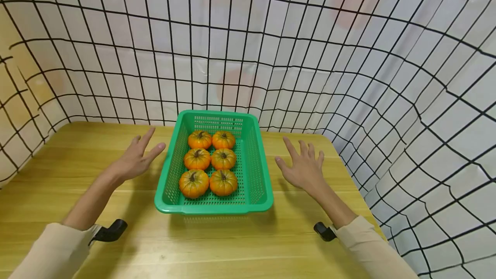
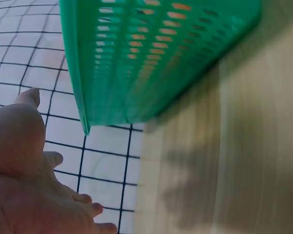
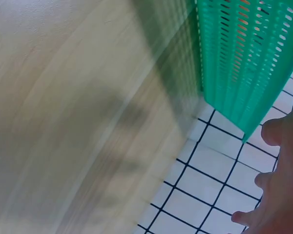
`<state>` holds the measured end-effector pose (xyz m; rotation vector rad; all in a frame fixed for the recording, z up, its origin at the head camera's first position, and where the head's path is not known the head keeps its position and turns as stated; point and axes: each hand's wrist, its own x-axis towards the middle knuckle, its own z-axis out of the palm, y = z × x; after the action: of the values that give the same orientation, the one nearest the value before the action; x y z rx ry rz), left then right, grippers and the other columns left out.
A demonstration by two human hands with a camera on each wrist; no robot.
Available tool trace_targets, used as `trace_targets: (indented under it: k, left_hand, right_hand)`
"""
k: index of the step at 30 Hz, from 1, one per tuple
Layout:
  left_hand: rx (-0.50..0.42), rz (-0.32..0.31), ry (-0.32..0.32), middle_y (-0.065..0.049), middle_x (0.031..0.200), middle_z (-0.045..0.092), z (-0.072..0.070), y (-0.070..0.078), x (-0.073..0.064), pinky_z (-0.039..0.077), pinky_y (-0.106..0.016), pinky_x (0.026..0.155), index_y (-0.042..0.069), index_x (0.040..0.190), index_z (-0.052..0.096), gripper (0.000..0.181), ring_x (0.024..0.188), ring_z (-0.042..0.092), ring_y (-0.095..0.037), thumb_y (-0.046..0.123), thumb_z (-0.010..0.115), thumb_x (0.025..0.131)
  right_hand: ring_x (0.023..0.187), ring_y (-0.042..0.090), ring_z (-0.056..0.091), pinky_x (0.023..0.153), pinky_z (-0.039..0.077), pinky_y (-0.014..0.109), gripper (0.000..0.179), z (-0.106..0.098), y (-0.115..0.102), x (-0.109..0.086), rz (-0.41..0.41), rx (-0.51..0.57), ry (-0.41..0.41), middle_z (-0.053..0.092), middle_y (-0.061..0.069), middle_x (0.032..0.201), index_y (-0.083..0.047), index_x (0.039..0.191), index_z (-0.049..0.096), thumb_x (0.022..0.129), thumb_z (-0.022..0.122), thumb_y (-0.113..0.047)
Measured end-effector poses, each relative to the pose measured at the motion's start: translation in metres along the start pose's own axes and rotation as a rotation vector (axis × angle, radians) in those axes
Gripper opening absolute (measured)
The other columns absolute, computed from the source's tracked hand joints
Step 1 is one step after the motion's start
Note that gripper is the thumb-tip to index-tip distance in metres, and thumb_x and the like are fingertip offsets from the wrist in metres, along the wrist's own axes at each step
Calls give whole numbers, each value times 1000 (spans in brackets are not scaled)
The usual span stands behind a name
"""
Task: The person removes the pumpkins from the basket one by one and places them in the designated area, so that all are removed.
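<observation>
A green plastic basket point(image 1: 267, 171) with perforated walls stands on the wooden table. Several small orange pumpkins point(image 1: 223, 159) sit inside it in two columns, toward its left side. Left of the basket, my left hand point(image 1: 135, 158) is held in the air with fingers extended, near the rim but apart from it. On the other side my right hand point(image 1: 304, 168) hovers with fingers spread, a little farther from the basket. Neither hand holds anything. In the left wrist view, the basket's side wall point(image 2: 151, 63) fills the top; the right wrist view shows the opposite wall point(image 3: 244, 63).
The wooden table point(image 1: 217, 244) extends around the basket. A black wire grid point(image 1: 209, 55) over white sheeting rises behind the table and along both sides. Black wrist devices point(image 1: 110, 230) are worn at both cuffs.
</observation>
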<state>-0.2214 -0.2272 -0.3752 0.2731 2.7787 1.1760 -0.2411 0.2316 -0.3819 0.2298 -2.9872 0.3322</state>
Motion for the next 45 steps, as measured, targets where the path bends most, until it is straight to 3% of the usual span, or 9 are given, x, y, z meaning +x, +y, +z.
trace_targets:
  k: [5, 8, 12, 14, 20, 27, 34, 45]
  left_hand:
    - [-236, -23, -89, -18, 168, -20, 3, 4, 0, 2, -81, 111, 29, 162, -16, 81, 151, -17, -51, 58, 34, 106]
    - [-311, -39, -112, -12, 169, -21, 4, 5, -1, 5, -81, 111, 37, 160, -16, 80, 152, -14, -50, 62, 34, 104]
    - [-371, -40, -114, -9, 170, -18, 6, 6, -4, 8, -79, 113, 39, 161, -12, 79, 153, -6, -51, 62, 38, 104]
    - [-405, -38, -113, -9, 170, -14, 7, 7, -5, 11, -76, 115, 39, 162, -10, 80, 154, 0, -51, 61, 41, 104]
    - [-512, -36, -123, -25, 168, 8, 10, 6, -6, 15, -68, 120, 38, 163, -6, 82, 151, 14, -54, 53, 49, 104]
    - [-606, -29, -125, -27, 168, 5, 15, 3, -4, 20, -63, 122, 35, 163, -6, 86, 150, 23, -51, 44, 56, 104]
    - [-651, -10, -121, -26, 168, 9, 19, 1, -3, 19, -62, 122, 28, 164, -6, 91, 154, 17, -44, 34, 61, 103]
    - [-701, -32, -102, -29, 166, 11, 23, 0, -4, 21, -63, 121, 20, 165, 3, 92, 152, 21, -45, 22, 67, 100]
  right_hand:
    - [149, 53, 15, 113, 2, 78, 71, -6, -7, 2, -13, 18, 8, 24, 29, 161, -26, 164, 21, 103, 42, -57]
    - [150, 51, 15, 113, 3, 78, 71, -9, -13, 3, -19, 39, -4, 25, 28, 162, -28, 164, 20, 103, 41, -57]
    - [150, 51, 17, 113, 5, 77, 70, -13, -20, 3, -25, 65, -17, 25, 28, 162, -29, 164, 19, 103, 41, -57]
    - [150, 50, 18, 112, 7, 77, 70, -14, -23, 3, -30, 75, -16, 26, 27, 162, -30, 164, 19, 103, 41, -56]
    - [150, 48, 21, 112, 10, 76, 68, -18, -31, 1, -49, 149, -21, 27, 28, 161, -29, 163, 21, 104, 44, -52]
    - [150, 46, 27, 113, 19, 75, 71, -21, -40, 3, -92, 253, -29, 31, 26, 161, -26, 163, 22, 102, 53, -46]
    - [150, 41, 31, 115, 27, 72, 74, -24, -54, 4, -157, 331, -36, 35, 17, 162, -20, 162, 28, 99, 63, -39]
    - [148, 39, 35, 118, 33, 60, 81, -22, -78, 0, -212, 388, -97, 36, 14, 162, -18, 161, 30, 95, 71, -37]
